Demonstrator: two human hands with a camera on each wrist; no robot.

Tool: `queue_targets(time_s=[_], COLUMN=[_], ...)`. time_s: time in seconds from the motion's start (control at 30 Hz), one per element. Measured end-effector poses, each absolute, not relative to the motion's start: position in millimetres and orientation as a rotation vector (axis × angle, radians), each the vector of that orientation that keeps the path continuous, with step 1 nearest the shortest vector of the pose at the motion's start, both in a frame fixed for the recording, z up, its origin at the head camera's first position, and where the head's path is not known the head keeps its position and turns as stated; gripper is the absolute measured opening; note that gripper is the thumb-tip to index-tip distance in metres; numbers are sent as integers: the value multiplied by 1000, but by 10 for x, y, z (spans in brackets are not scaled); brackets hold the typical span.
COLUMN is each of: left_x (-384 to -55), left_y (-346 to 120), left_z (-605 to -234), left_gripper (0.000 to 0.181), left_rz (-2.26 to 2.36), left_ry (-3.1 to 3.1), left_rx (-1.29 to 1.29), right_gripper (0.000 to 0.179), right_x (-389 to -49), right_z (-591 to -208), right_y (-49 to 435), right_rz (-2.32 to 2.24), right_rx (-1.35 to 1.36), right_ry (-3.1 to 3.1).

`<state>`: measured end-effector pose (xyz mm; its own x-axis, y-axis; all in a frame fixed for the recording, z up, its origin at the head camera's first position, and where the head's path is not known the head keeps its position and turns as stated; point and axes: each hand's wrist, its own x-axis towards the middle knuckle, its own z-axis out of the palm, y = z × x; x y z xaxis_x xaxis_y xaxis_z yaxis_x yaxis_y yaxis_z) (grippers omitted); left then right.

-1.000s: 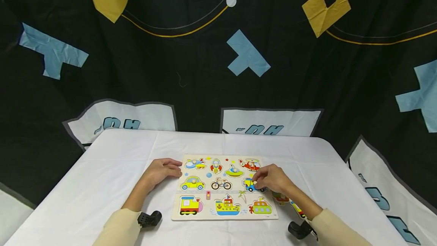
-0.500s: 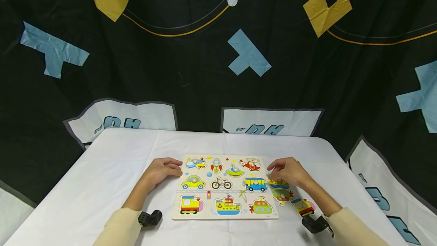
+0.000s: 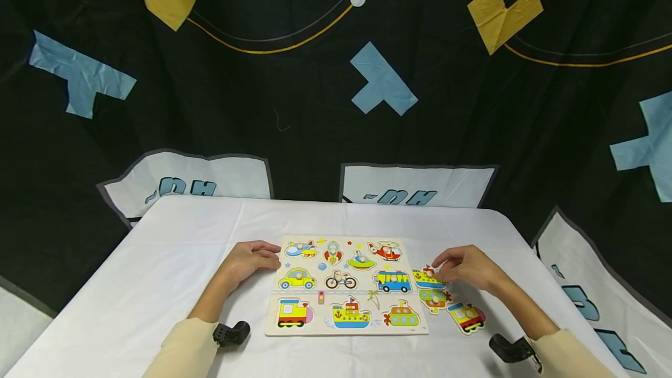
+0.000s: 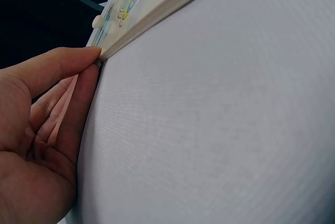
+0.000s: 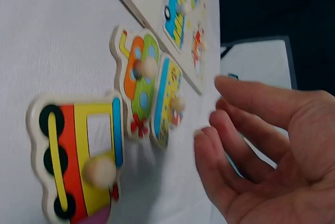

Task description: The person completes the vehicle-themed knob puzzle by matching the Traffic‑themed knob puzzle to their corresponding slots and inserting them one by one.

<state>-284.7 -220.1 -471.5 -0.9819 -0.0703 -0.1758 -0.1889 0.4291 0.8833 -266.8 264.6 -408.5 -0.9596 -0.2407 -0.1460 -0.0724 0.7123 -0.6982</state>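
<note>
The right hand hangs just beside the boat, its thumb and fingertips apart with bare air between them in the right wrist view. In the head view those fingertips lie over the boat's right end, by its red top, but the right wrist view shows a gap between them and the piece. Nearer the person's body from these fingers lies the submarine, right beside the boat; whether the two pieces touch is hard to tell. The train lies farther toward the body and a little under the right wrist, tilted on the white table. All three pieces sit to the left of the right palm, off the board, whose right edge is just past the boat. On the board, the bus is the piece nearest the right fingers. The left hand has its fingertips against the board's left edge, just beside the plane; whether they pinch that edge or only rest against it, I cannot tell. The car lies a little nearer the body from those fingertips.
</note>
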Motion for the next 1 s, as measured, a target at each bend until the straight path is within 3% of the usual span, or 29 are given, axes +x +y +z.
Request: queue_targets(time_s=[0.43,1.0], left_x=[-2844,-2850], left_y=[-2196,-2200], left_z=[-4705,-4723], left_gripper=[41,41], left_rz=[1604,1607], left_ry=[2556,2559], left_rx=[-232,-231], right_gripper=[26,32], right_x=[-2613,-2557], right_z=[-4198,-4260], right_y=[3139,3255], right_rz=[-1135,-1147], right_rx=[-374,-368], right_ry=[2374,2132])
